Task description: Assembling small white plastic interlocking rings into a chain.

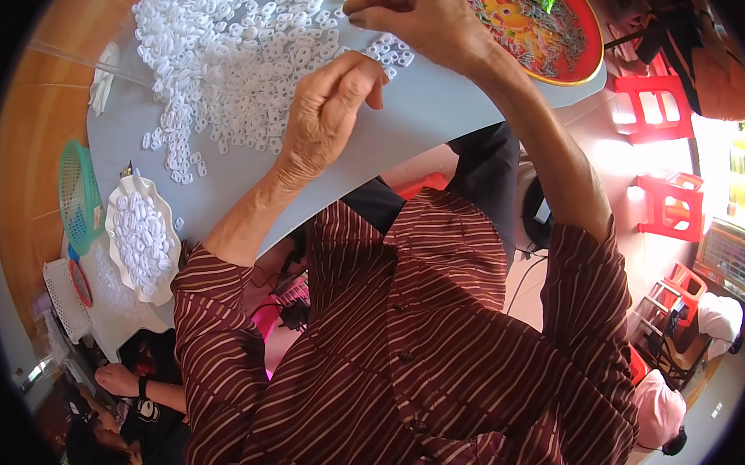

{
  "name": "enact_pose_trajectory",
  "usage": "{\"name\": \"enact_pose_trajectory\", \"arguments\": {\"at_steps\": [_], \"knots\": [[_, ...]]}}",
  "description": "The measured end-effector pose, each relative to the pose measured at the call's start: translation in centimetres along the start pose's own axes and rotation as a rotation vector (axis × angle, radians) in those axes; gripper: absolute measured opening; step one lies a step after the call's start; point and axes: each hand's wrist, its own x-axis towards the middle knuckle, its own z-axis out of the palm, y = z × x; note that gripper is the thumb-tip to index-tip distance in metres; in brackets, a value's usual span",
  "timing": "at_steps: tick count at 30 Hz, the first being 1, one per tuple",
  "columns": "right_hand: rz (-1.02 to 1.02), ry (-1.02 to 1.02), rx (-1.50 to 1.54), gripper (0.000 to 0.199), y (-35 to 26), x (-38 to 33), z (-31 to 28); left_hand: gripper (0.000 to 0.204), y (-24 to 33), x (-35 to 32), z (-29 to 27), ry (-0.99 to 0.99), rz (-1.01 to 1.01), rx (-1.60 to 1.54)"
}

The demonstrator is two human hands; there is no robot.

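Observation:
My left hand is raised over the near edge of the grey table, its fingers curled in toward the thumb. Whatever lies in that grip is hidden. Above and to its right, my right hand has thumb and fingers pinched together; anything between them is too small to make out. Beside and behind both hands spreads a large heap of small white plastic pieces with holes. On the right, a red round tray with a colourful picture holds many small thin metal pins or nails.
At the left, a white scalloped dish is filled with white pieces. Next to it stand a green mesh basket and a white perforated basket. Other people sit nearby, one with a wristwatch. Red plastic stools stand on the right.

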Motion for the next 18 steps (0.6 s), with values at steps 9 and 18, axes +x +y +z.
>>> {"name": "enact_pose_trajectory", "arguments": {"at_steps": [9, 18], "knots": [[0.005, 0.077, 0.391, 0.021, 1.7, -4.0, 1.2, 0.028, 1.6, 0.6, 0.0, 0.158, -0.151, -0.044], [-0.316, 0.280, -0.088, 0.017, 1.2, -5.5, 1.8, 0.027, 1.0, 0.5, -0.1, 0.131, -0.154, -0.003]]}}
